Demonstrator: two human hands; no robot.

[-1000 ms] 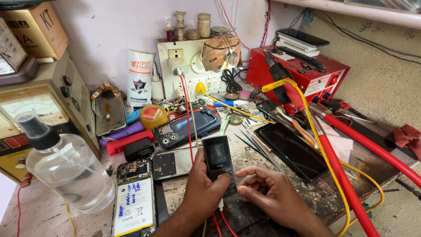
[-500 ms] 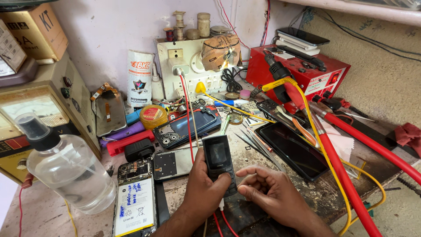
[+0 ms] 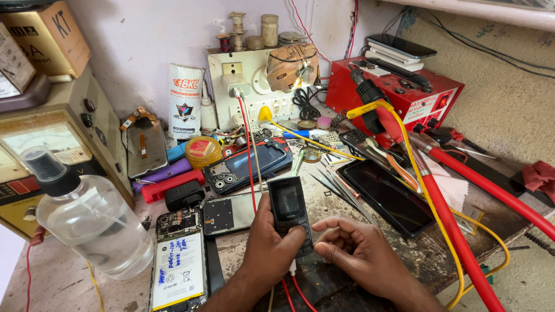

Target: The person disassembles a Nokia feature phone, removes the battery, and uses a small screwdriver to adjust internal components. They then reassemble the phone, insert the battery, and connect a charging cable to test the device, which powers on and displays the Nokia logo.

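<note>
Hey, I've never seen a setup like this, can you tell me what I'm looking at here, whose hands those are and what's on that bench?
This is one view from a camera worn on a person's head, looking down at their own two bare hands over a cluttered repair bench. The left hand holds a small dark keypad phone upright. The right hand rests beside it, fingers loosely curled, holding nothing. Around them lie an opened phone with its battery showing, a clear plastic bottle, tweezers, a dark tablet and a red box-shaped station.

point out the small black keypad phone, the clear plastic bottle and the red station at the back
small black keypad phone (image 3: 287, 202), head view, on its dark screen
clear plastic bottle (image 3: 92, 228), head view, on its clear body
red station (image 3: 404, 92), head view, on its top panel
</note>
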